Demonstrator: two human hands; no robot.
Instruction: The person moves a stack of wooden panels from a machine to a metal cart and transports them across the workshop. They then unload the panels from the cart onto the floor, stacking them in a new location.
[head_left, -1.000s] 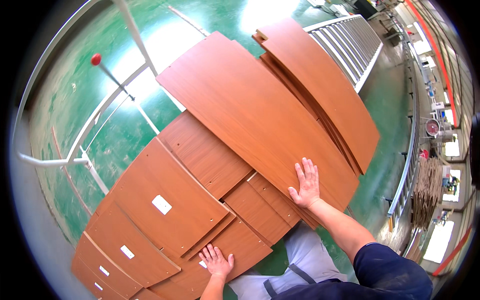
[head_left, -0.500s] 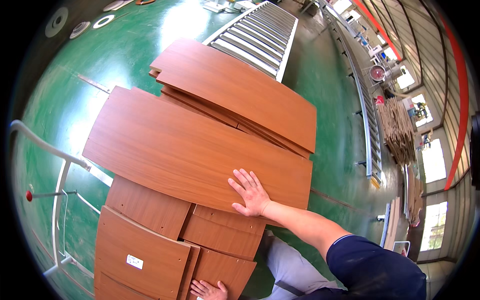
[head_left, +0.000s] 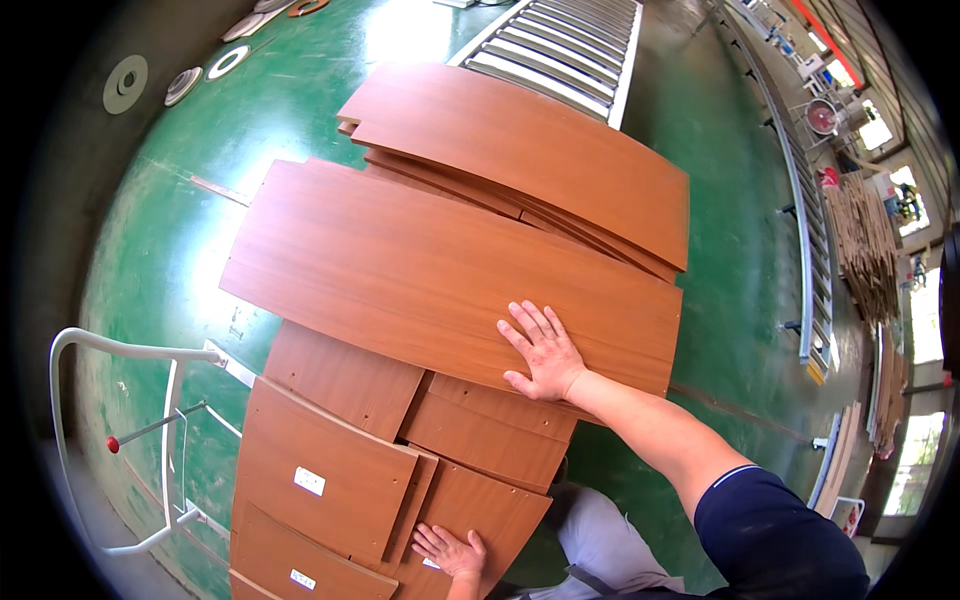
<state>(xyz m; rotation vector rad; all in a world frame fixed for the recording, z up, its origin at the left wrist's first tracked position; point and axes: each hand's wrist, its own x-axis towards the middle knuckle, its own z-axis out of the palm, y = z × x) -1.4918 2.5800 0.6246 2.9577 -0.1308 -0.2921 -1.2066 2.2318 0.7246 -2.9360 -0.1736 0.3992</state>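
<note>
My right hand (head_left: 545, 355) lies flat on the front edge area of a long brown wood-look panel (head_left: 430, 260), its fingers spread. My left hand (head_left: 450, 550) rests palm down on a smaller brown panel (head_left: 490, 510) nearer to me. Its fingers are stretched out, and part of a white label shows beside it. To the left of that hand sits another brown panel (head_left: 320, 440) with a white label (head_left: 309, 481) and small drilled holes. Behind the long panel lies a further stack of long panels (head_left: 530, 160). Neither hand grasps anything.
A white tubular frame (head_left: 170, 430) with a red-knobbed rod (head_left: 113, 444) stands at the left. Beyond the stack runs a roller conveyor (head_left: 560, 50), with a longer conveyor (head_left: 800, 230) along the right. Bundled boards (head_left: 862, 245) stand farther right. The floor (head_left: 700, 340) is green.
The view has shifted, so the panels and frame appear farther right, and more of the near panels shows. Both hands stay flat on the same panels.
</note>
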